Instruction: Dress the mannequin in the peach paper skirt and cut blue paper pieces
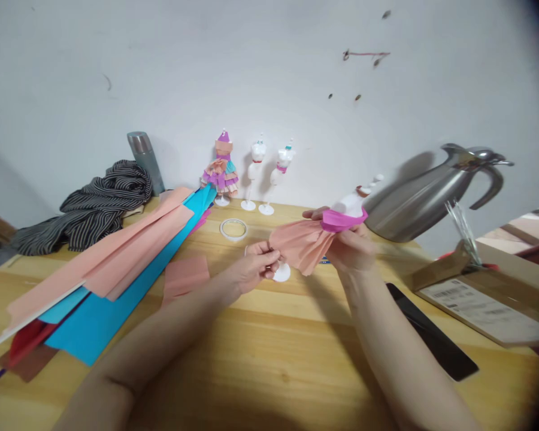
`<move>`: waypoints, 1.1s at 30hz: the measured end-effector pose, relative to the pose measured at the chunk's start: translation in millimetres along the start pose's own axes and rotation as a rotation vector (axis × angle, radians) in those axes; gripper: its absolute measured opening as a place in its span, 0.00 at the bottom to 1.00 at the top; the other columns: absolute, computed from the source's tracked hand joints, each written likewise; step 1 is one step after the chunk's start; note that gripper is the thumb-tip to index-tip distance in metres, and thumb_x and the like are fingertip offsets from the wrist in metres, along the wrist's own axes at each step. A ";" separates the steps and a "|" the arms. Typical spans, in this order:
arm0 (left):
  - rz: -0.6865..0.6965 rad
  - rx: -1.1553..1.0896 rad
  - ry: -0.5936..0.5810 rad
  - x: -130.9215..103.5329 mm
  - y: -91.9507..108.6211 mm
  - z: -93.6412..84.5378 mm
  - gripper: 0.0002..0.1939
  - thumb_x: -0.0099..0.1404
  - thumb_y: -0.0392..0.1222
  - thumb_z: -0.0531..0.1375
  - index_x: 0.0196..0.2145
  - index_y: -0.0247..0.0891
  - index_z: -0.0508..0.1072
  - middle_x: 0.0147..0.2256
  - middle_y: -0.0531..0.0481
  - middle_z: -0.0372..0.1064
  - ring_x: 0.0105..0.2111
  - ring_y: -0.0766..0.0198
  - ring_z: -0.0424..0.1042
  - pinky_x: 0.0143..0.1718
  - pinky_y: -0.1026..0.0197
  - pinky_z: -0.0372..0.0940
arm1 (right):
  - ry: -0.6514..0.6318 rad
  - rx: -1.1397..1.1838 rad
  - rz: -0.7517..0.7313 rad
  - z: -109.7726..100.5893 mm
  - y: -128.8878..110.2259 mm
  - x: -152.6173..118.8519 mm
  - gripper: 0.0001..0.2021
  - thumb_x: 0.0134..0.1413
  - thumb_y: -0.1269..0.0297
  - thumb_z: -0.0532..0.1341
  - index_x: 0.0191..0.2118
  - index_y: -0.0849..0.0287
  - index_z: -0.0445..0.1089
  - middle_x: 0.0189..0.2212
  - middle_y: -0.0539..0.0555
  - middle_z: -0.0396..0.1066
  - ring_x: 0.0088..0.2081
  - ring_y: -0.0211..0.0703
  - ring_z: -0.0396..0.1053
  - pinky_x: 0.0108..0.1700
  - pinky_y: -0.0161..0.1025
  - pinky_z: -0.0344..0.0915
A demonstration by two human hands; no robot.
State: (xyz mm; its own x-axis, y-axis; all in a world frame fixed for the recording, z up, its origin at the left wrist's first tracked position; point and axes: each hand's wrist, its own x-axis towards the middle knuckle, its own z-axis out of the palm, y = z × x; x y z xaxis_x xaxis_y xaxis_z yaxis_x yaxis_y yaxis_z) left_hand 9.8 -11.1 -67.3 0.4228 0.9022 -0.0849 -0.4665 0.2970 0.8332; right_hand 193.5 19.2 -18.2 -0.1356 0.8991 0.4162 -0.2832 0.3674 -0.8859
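A small white mannequin [349, 205] is tilted sideways above the table, its neck end up to the right. My right hand [354, 246] is wrapped round its body from below. A magenta paper band [341, 220] circles the waist, and from it a pleated peach paper skirt [302, 242] fans out to the left. The fingers of my left hand [259, 264] are closed in a pinch on the skirt's lower edge. Just under that edge the mannequin's round white base [282, 273] shows; the stem is hidden by the skirt.
Coloured crepe paper sheets [117, 257] lie at left, near a peach paper piece [186, 276]. A tape roll [233, 229], a dressed mannequin [222, 164] and two bare-skirted ones [254, 173] stand behind. A steel jug [426, 191], cardboard box [494, 287] and black phone [431, 332] occupy the right.
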 end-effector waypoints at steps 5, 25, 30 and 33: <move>-0.022 -0.098 -0.023 -1.7 -0.6 1.7 0.18 0.48 0.46 0.69 0.27 0.35 0.65 0.19 0.54 0.61 0.20 0.72 0.59 0.19 0.69 0.47 | -0.024 0.027 -0.042 2.2 -2.2 -0.4 0.23 0.32 0.48 0.69 0.38 0.55 0.74 0.41 0.62 0.75 0.48 0.65 0.70 0.48 0.60 0.65; -0.063 -0.218 -0.046 3.1 -7.0 -3.5 0.16 0.52 0.46 0.67 0.29 0.35 0.66 0.22 0.53 0.63 0.19 0.72 0.62 0.17 0.68 0.48 | -0.002 -0.004 -0.043 5.0 0.7 -1.9 0.22 0.33 0.46 0.67 0.36 0.53 0.73 0.39 0.60 0.74 0.49 0.63 0.68 0.49 0.58 0.65; -0.081 -0.230 -0.069 4.7 -5.5 -5.4 0.17 0.51 0.47 0.68 0.30 0.35 0.67 0.21 0.53 0.63 0.19 0.72 0.62 0.17 0.69 0.49 | 0.028 0.008 -0.038 4.0 6.6 -1.9 0.21 0.35 0.45 0.65 0.35 0.51 0.73 0.38 0.59 0.73 0.51 0.62 0.67 0.52 0.59 0.63; -0.064 -0.242 -0.078 6.6 -6.5 -7.4 0.17 0.51 0.46 0.69 0.30 0.35 0.67 0.21 0.54 0.64 0.19 0.72 0.62 0.17 0.69 0.49 | 0.009 0.097 -0.043 1.9 11.0 -0.9 0.17 0.34 0.48 0.67 0.31 0.51 0.72 0.35 0.56 0.73 0.50 0.60 0.68 0.54 0.59 0.61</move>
State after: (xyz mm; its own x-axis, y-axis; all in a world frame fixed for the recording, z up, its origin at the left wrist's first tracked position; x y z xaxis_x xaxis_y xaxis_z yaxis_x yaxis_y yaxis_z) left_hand 9.9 -4.7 -77.3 0.5120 0.8549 -0.0831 -0.6048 0.4276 0.6719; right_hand 188.7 22.0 -28.0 -0.1127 0.8855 0.4507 -0.3795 0.3809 -0.8432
